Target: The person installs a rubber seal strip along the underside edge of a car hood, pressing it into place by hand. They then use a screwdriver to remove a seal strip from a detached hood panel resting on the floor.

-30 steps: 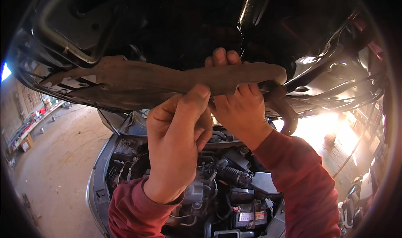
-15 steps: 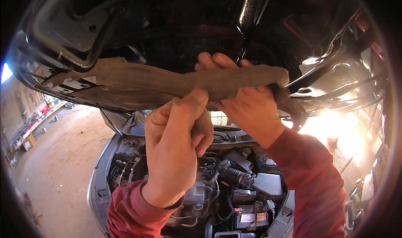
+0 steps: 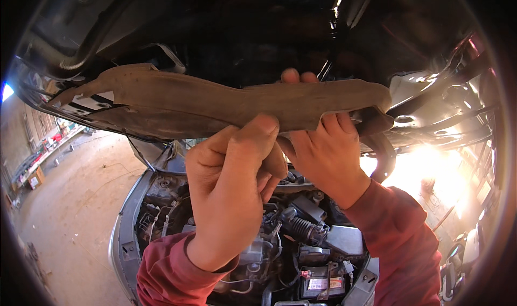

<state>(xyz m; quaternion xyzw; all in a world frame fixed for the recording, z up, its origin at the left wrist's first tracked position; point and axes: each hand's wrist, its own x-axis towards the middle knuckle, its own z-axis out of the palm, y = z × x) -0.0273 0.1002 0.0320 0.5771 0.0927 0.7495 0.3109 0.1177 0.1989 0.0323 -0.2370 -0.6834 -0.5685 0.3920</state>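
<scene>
A long, dusty brown flexible strip [image 3: 199, 102] runs across the view beneath the raised hood [image 3: 242, 42]. Its right end curls over, and the left end narrows beside slots in the hood metal. My left hand [image 3: 231, 182] is closed at the strip's lower edge near the middle, its thumb pressed on the front face and other fingers curled below. Farther right, my right hand [image 3: 331, 155] grips the strip from behind and below. Two of its fingertips show above the top edge; the strip hides the part between.
Below is an open engine bay with a battery [image 3: 322, 285], a ribbed air hose [image 3: 301, 226] and a grey box [image 3: 344, 240]. A curved dark tube [image 3: 383, 158] hangs at the right. Concrete floor [image 3: 81, 198] and a cluttered shelf [image 3: 48, 158] are at left.
The strip's right end has shifted right in the picture, and its front face shows broader. My left thumb sits slightly farther right; fewer right fingertips show above the strip.
</scene>
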